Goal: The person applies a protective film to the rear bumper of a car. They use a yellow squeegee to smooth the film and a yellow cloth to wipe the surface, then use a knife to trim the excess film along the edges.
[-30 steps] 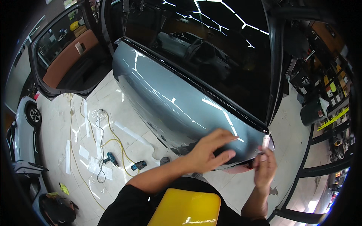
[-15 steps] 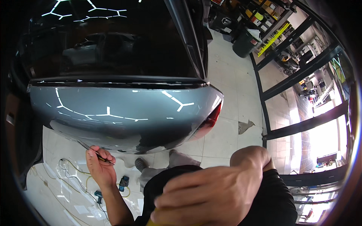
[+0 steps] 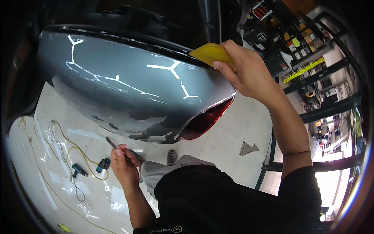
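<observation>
My right hand (image 3: 249,72) grips a yellow squeegee (image 3: 210,54) between thumb and fingers. The squeegee's edge rests at the dark seam under the car's rear window, near the right corner. Below it spreads the glossy silver-grey rear panel (image 3: 117,66) of the car, with a red tail light (image 3: 206,121) at its right end. Lower left, my left hand (image 3: 125,165) is closed around a slim dark cutter knife (image 3: 112,143), whose tip points up and away. This knife is apart from the panel's lower edge.
On the tiled floor at left lie a teal cordless drill (image 3: 79,170), another dark tool (image 3: 103,165), a yellow hose (image 3: 74,148) and clear film pieces (image 3: 120,199). Right stands a black-framed glass wall (image 3: 331,113); a dark bin (image 3: 278,62) and loaded shelves are beyond.
My right hand has risen from low in front of my body to the window seam with the squeegee. My left hand has drawn slightly right with the knife. The view has turned.
</observation>
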Demonstrator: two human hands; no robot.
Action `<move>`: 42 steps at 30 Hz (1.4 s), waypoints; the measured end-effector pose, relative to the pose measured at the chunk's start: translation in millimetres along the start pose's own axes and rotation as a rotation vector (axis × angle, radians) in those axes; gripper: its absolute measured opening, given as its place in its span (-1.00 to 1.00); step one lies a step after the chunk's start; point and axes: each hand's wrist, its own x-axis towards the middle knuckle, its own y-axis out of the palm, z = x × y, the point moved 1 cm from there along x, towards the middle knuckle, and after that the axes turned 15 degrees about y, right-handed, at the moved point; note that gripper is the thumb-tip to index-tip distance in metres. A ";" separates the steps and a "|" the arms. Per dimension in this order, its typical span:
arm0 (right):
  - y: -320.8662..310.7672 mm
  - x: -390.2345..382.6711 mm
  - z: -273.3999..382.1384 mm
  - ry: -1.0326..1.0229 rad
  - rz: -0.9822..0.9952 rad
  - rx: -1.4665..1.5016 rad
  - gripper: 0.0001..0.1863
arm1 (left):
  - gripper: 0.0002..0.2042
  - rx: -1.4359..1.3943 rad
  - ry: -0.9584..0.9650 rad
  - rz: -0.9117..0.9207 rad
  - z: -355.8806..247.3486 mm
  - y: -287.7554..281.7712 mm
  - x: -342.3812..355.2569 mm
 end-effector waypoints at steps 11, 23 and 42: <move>-2.2 -1.4 0.9 -0.042 -0.118 0.075 -0.74 | -0.76 0.121 0.032 -0.128 12.1 -53.5 -49.9; 34.3 15.7 34.3 -0.330 -0.237 -0.103 -0.79 | -0.77 0.133 -0.065 -0.143 24.8 -83.7 -58.7; 87.5 -157.5 107.4 -0.181 0.649 0.591 -0.55 | -0.79 -0.330 -0.121 -0.054 -11.2 45.8 -70.3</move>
